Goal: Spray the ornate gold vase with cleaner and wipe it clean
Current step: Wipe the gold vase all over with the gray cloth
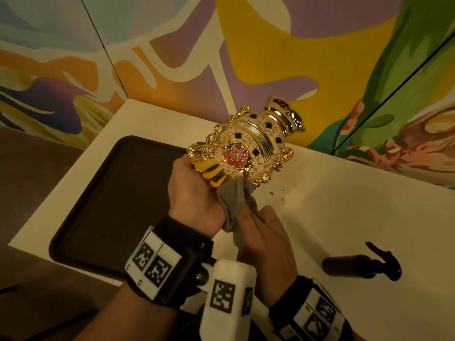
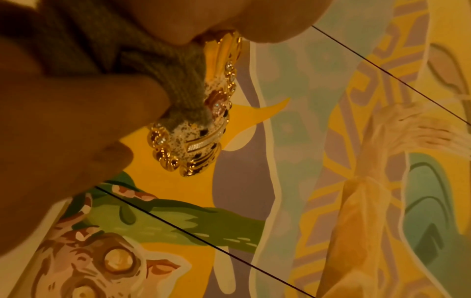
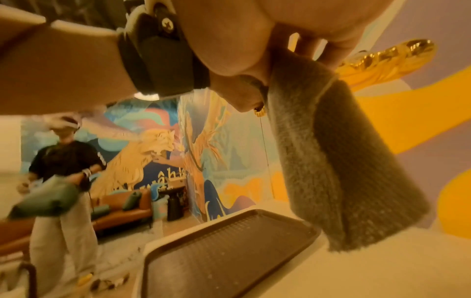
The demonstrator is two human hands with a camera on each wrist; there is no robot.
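The ornate gold vase, with a pink flower and jewels on its front, is held tilted above the white table, mouth toward the far right. My left hand grips its fluted gold foot. My right hand holds a grey cloth bunched up against the vase's lower edge beside the foot. In the left wrist view the cloth presses on the vase's speckled body. From the right wrist the cloth hangs down, with a gold part of the vase behind it. The dark spray bottle lies on its side on the table, right of my right hand.
A black tray sits on the left part of the white table, also seen as the tray from the right wrist. A painted mural wall backs the table. Another person stands farther off in the room.
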